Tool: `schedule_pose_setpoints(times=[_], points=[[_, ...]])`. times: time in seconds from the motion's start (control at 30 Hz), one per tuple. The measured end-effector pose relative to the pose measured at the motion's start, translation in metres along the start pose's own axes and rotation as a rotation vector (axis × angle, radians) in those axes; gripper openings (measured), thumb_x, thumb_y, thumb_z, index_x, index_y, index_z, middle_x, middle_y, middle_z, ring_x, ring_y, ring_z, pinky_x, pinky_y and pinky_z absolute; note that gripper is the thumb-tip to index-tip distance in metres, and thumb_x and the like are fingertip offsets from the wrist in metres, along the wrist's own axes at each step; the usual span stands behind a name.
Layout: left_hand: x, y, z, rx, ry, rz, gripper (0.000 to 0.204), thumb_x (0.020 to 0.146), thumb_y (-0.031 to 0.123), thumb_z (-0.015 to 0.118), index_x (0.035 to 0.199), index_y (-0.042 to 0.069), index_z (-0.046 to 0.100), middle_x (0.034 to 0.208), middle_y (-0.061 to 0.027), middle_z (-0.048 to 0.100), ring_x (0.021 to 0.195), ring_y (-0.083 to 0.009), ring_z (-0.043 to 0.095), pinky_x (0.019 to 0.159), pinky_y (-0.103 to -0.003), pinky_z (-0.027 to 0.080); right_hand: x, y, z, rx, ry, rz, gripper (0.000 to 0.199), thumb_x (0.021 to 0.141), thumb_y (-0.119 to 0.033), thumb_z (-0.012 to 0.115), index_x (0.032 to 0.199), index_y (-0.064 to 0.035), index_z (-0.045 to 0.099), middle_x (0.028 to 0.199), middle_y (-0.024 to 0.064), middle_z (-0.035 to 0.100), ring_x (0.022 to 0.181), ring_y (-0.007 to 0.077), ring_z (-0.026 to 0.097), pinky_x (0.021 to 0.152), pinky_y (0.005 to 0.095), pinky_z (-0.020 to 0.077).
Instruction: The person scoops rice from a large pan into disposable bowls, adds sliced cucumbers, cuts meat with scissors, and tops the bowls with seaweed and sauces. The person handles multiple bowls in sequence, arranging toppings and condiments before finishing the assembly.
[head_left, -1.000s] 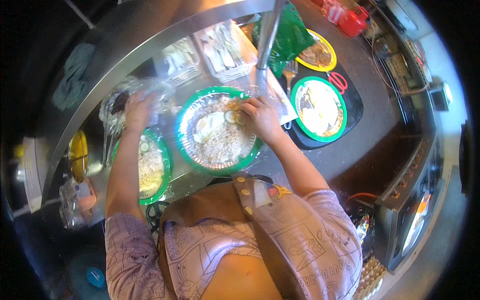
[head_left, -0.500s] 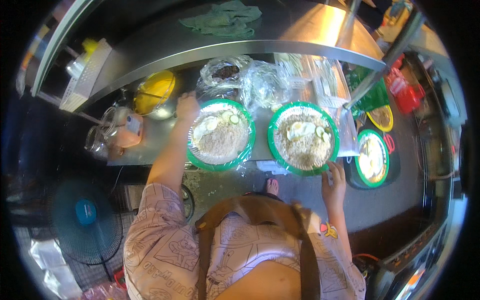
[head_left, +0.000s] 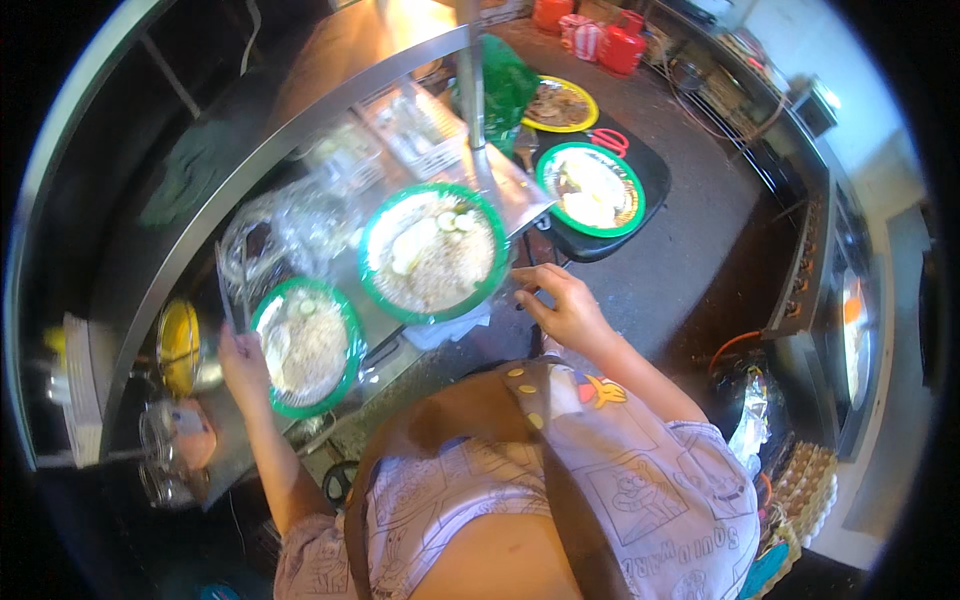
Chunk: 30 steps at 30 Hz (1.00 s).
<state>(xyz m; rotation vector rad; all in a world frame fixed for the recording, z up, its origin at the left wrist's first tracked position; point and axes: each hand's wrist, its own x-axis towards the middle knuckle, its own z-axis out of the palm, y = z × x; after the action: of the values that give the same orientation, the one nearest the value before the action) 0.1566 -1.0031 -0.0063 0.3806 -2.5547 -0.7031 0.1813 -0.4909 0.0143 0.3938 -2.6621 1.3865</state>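
My left hand (head_left: 243,365) is closed round a slim pair of metal tongs (head_left: 232,285) pointing up and away, just left of a green-rimmed plate (head_left: 350,375). That plate holds rice with an egg and cucumber slices (head_left: 307,307). Beside it sits a second green-rimmed plate (head_left: 376,290) of rice, egg and cucumber; clear plastic lines both plates. My right hand (head_left: 565,310) hovers right of this second plate, fingers loosely curled, thumb apart, nothing visible in them.
Farther right, a dark stool (head_left: 650,195) bears a third green plate (head_left: 630,215), a yellow plate of food (head_left: 588,98) and red-handled scissors (head_left: 610,142). Clear plastic bags (head_left: 310,215) and a white basket (head_left: 425,150) line the counter's back. A metal shelf edge (head_left: 300,125) runs above; a stove (head_left: 805,250) stands right.
The view has swung right. My left hand, earlier beyond the left plate's rim, now has tongs in it. My right hand has come away from the other plate's near rim.
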Motion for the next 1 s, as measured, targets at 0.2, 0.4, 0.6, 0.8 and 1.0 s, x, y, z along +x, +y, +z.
schedule_pose_setpoints(times=[0.2,0.4,0.6,0.8,1.0], points=[[-0.064,0.262,0.121,-0.826,-0.51,0.174,0.046,0.088,0.009,0.066,0.128,-0.001,0.048,0.111,-0.0113,0.062,0.099,-0.017,0.06,0.087,-0.031,0.049,0.046,0.041,-0.037,0.828,-0.269,0.181,0.052,0.097,-0.031,0.054,0.139,-0.0049,0.041,0.123,0.0107,0.058,0.11,0.0197,0.056,0.091,0.0333,0.0464],[-0.084,0.462,0.257,-0.603,-0.8,0.705,0.046,0.086,0.014,0.067,0.128,0.003,0.051,0.115,-0.0161,0.06,0.099,-0.0205,0.061,0.082,-0.033,0.051,0.08,0.16,-0.097,1.261,0.05,0.414,0.056,0.097,-0.045,0.051,0.136,-0.0061,0.04,0.118,0.0081,0.054,0.108,0.0184,0.052,0.09,0.0345,0.0457],[-0.05,0.557,0.43,-0.482,-1.064,0.383,0.035,0.088,0.024,0.063,0.115,0.001,0.061,0.1,-0.019,0.067,0.091,-0.0272,0.067,0.079,-0.037,0.052,0.069,0.279,-0.21,1.272,0.457,0.635,0.042,0.096,-0.041,0.054,0.121,-0.0087,0.043,0.079,0.0027,0.052,0.064,0.0144,0.053,0.059,0.0318,0.0478],[-0.013,0.641,0.57,0.227,-0.835,0.2,0.044,0.092,0.041,0.054,0.123,0.01,0.056,0.129,-0.0244,0.052,0.116,-0.0387,0.054,0.093,-0.049,0.045,0.069,0.339,-0.274,1.154,0.45,0.759,0.039,0.099,-0.044,0.047,0.121,-0.0129,0.042,0.072,0.0001,0.044,0.054,0.0081,0.041,0.045,0.0241,0.0361],[-0.071,0.659,0.58,0.25,-0.958,0.473,0.03,0.093,0.031,0.05,0.111,0.01,0.062,0.108,-0.0235,0.057,0.097,-0.0399,0.061,0.081,-0.051,0.049,0.077,0.39,-0.296,0.619,0.332,0.688,0.032,0.098,-0.036,0.053,0.113,-0.0083,0.047,0.077,0.0023,0.053,0.058,0.008,0.049,0.051,0.0228,0.0398]])
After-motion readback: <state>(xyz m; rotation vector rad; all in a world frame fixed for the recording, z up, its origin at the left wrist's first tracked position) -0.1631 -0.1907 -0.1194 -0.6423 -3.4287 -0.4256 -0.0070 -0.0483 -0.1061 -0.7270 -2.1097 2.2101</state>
